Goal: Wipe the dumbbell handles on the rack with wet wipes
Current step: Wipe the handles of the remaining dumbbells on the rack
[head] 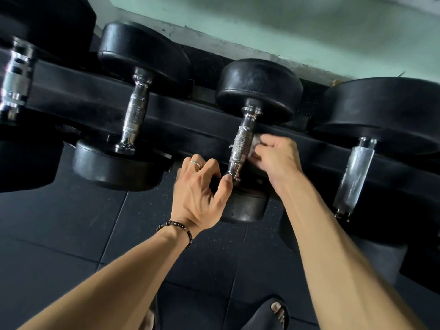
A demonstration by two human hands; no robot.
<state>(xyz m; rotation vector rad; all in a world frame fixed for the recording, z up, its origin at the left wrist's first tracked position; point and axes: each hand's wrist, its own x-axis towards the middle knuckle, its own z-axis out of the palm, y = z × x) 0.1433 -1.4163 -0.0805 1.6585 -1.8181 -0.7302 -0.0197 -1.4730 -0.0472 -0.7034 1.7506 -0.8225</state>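
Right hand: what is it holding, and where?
The right hand pinches a wipe against the dumbbell handle, fingers on the wipe's right part; the rest is hidden.

Black dumbbells lie in a row across the black rack (90, 101), chrome handles pointing toward the person. The right hand (277, 157) presses a greyish wet wipe (256, 148) against the right side of the middle dumbbell's knurled handle (240, 145). The left hand (198, 194), wearing a ring and a beaded bracelet, curls over that dumbbell's near head (245, 206), thumb touching the handle's near end.
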